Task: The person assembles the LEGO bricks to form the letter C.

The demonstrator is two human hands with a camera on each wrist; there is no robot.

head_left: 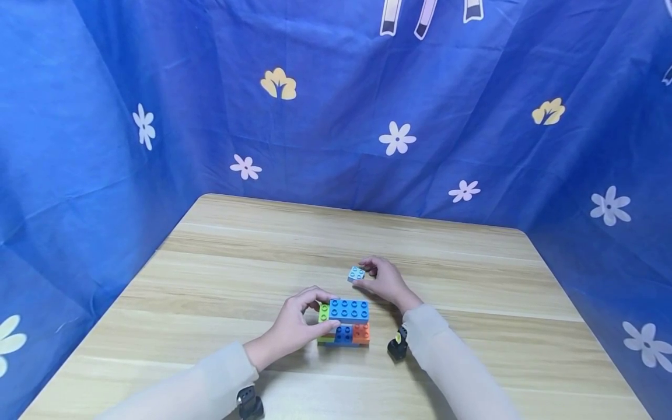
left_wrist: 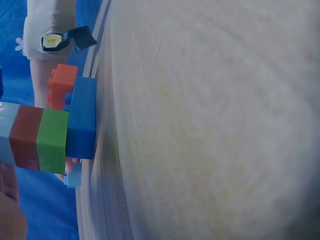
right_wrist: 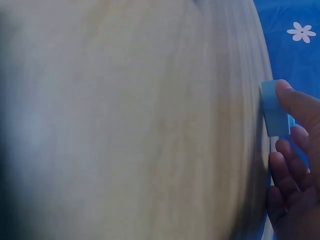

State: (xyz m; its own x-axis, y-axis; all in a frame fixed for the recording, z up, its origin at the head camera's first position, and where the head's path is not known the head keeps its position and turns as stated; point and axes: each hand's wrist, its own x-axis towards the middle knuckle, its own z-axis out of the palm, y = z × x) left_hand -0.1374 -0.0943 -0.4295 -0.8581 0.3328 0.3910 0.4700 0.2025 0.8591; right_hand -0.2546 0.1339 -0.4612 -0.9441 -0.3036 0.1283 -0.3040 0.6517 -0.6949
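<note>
My left hand (head_left: pixel 296 321) grips the left end of a stack of toy building bricks, thumb in front and fingers behind. A long blue brick (head_left: pixel 349 311) lies across its top, beside a lime-green brick (head_left: pixel 324 313). Lower down sit an orange brick (head_left: pixel 361 333) and a dark blue brick (head_left: pixel 343 334). From the side, the left wrist view shows a brown-red brick (left_wrist: pixel 26 136) and a green brick (left_wrist: pixel 53 141) next to a long blue base brick (left_wrist: pixel 81 118). Just beyond the stack, my right hand (head_left: pixel 385 282) pinches a small light-blue brick (right_wrist: pixel 276 108) between thumb and fingers, near the tabletop.
The wood-grain table (head_left: pixel 252 245) spreads around both hands. Blue cloth (head_left: pixel 336 116) with flowers hangs along its back and sides. Each sleeve carries a black wrist camera, such as the right one (head_left: pixel 397 345).
</note>
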